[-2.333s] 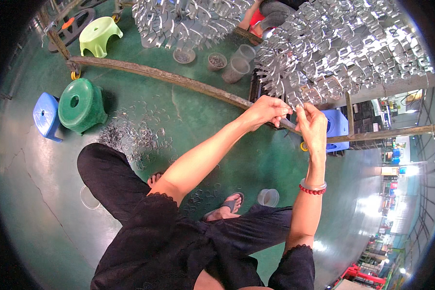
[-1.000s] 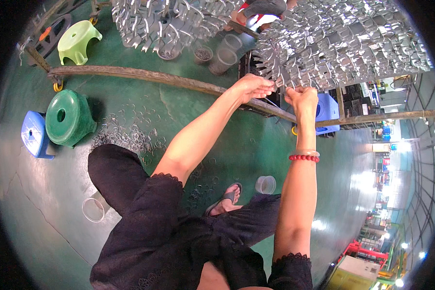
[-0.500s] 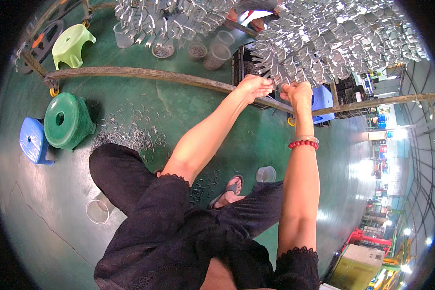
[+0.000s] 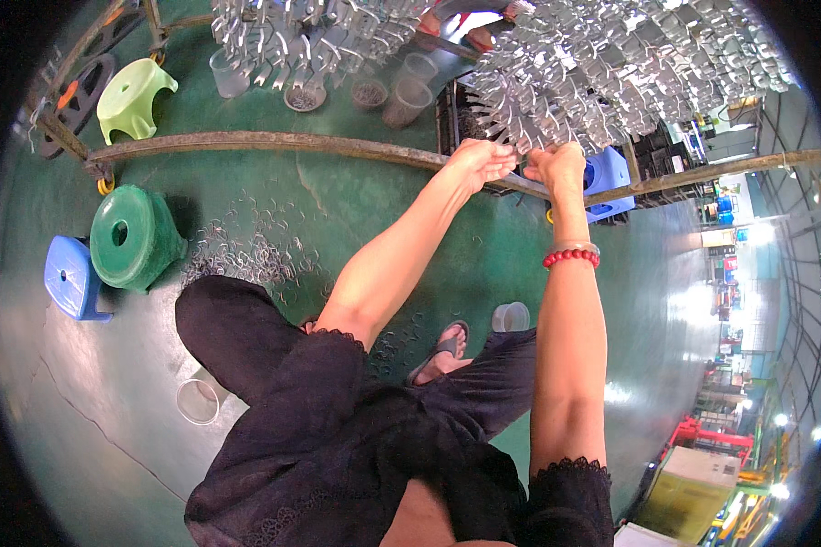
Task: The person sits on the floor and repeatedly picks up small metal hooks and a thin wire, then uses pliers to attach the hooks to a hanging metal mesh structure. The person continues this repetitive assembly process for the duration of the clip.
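My left hand (image 4: pixel 484 165) is closed in a pinch at the lower edge of a dense hanging cluster of shiny silvery metal parts (image 4: pixel 611 73). What its fingers hold is too small to make out. Close beside it, my right hand (image 4: pixel 556 168) is also closed, thumb and fingers together just under the same cluster, partly hiding the lowest parts. Whatever lies in that pinch cannot be told. A red bead bracelet circles my right wrist. To the left hangs a second cluster of similar metal parts (image 4: pixel 315 36), apart from my hands.
A rusty frame bar (image 4: pixel 274 139) crosses behind my hands. Small curved metal hooks (image 4: pixel 255 251) lie scattered on the green floor. Green (image 4: pixel 135 239), blue (image 4: pixel 71 278) and lime stools (image 4: pixel 135 98) stand left. Clear tubs (image 4: pixel 407 102) sit beneath the clusters; another person is partly visible behind.
Both hands stay pinched at the cluster's lower edge, the right shifted slightly up and left. The whole view has shifted a little.
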Demonstrator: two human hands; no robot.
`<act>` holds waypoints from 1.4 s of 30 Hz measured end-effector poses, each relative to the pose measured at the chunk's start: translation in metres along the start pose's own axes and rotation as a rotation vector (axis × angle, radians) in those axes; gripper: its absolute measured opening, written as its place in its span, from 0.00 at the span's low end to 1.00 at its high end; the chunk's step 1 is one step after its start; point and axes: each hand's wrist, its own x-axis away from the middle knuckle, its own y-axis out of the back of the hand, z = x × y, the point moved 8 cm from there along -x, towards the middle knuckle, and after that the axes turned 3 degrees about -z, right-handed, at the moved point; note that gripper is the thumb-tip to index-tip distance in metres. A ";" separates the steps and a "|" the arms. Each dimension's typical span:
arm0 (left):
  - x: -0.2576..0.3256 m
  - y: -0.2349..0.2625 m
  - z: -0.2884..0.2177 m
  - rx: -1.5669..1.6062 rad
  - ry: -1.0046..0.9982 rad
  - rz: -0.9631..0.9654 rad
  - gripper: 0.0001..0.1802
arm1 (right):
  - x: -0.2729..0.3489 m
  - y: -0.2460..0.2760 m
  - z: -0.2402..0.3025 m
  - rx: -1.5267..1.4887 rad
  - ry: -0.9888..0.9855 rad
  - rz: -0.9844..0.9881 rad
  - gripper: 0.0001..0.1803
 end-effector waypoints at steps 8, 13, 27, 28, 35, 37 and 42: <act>0.006 0.001 0.005 0.010 0.014 -0.016 0.09 | 0.013 0.005 -0.007 0.038 -0.102 0.050 0.15; 0.010 -0.003 0.010 0.027 0.025 -0.015 0.08 | 0.010 0.009 -0.010 0.165 -0.039 0.003 0.16; 0.015 -0.005 0.014 -0.057 0.062 -0.053 0.08 | 0.017 0.012 -0.011 0.001 -0.050 -0.027 0.10; 0.018 -0.004 0.012 -0.080 0.075 -0.074 0.08 | 0.018 0.010 -0.011 -0.023 -0.065 -0.009 0.10; 0.024 -0.007 0.010 -0.058 0.105 -0.064 0.03 | 0.019 0.013 -0.008 0.102 -0.078 -0.018 0.11; 0.028 -0.007 0.019 -0.036 0.144 -0.078 0.05 | 0.023 0.015 -0.009 0.135 -0.092 0.003 0.11; 0.023 -0.020 0.027 -0.001 0.100 -0.011 0.07 | -0.002 0.015 -0.044 0.101 0.023 -0.084 0.09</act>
